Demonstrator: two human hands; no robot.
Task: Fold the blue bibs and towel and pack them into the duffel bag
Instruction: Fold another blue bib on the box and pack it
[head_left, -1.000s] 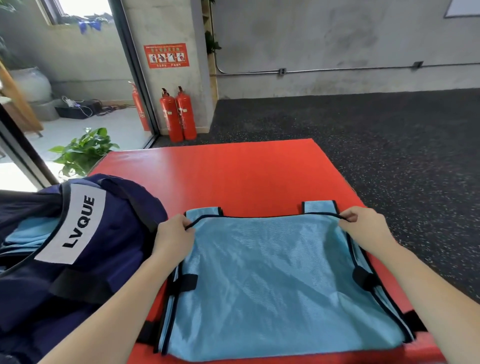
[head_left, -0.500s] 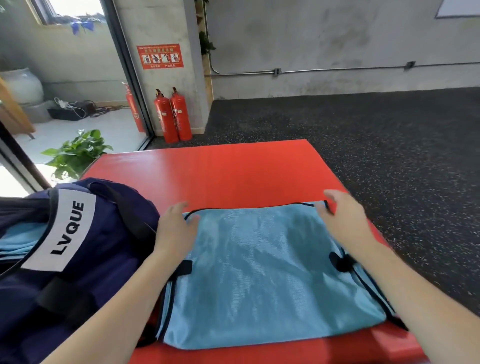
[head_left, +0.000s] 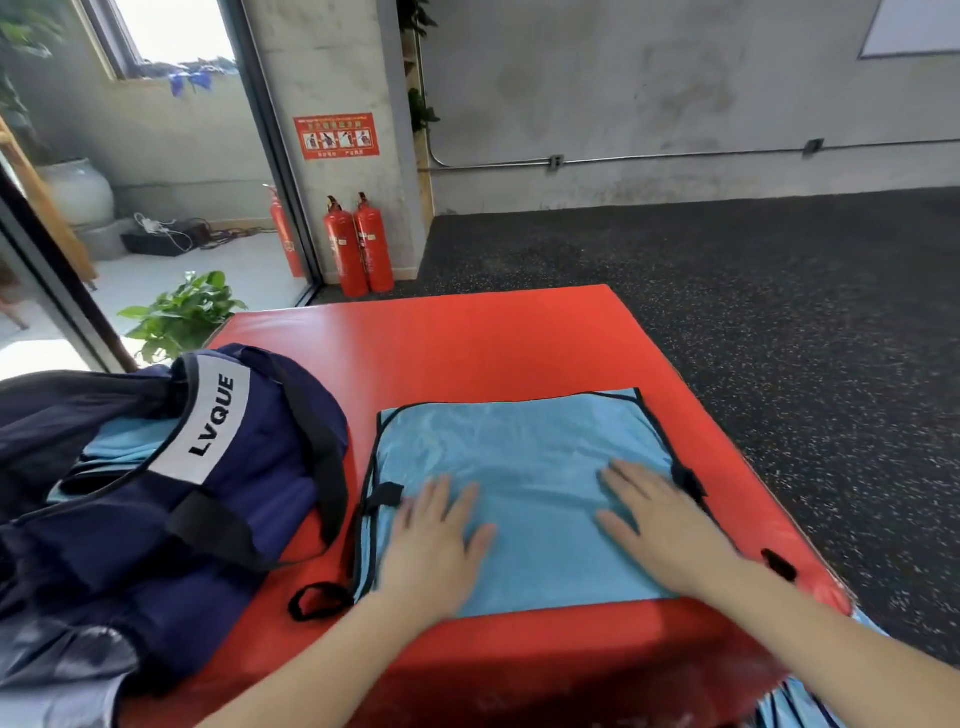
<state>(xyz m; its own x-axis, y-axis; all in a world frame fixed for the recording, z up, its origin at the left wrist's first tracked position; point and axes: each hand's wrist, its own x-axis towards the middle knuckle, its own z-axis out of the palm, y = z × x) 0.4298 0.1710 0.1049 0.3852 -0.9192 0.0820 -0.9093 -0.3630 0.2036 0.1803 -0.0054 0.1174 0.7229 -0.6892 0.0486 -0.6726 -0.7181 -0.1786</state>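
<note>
Light blue mesh bib with black edge binding (head_left: 524, 467) lies flat and folded on the red padded mat (head_left: 457, 338), roughly in the mat's near-right part. The folded bib is roughly rectangular, only a little wider than deep; the long axis is hard to call. Its bound edge faces away from the person. Black strap tabs stick out at its left and right sides, and a black loop lies on the mat at its near-left corner.

Left hand (head_left: 434, 540) rests palm-down on the bib's near-left area, fingers straight and spread, holding nothing. Right hand (head_left: 660, 519) rests palm-down on the bib's near-right area, fingers straight and spread, also holding nothing. Both hands are flat on the fabric, well apart from each other.

Navy blue fabric duffel bag with black straps (head_left: 171, 499) sits just left of the bib, partly on the mat, mouth open. White label on the bag reads "LVQUE" in black capitals. More light blue fabric shows inside the bag opening.

More light blue black-edged fabric (head_left: 810, 701) hangs off the mat's edge, near-right of the bib.

Beyond the bib, by the pillar: two red fire extinguishers (head_left: 358, 244) standing side by side, a red wall sign (head_left: 336, 136) above them, writing too small to read. Green potted plant (head_left: 182, 312) stands beyond the bag.
</note>
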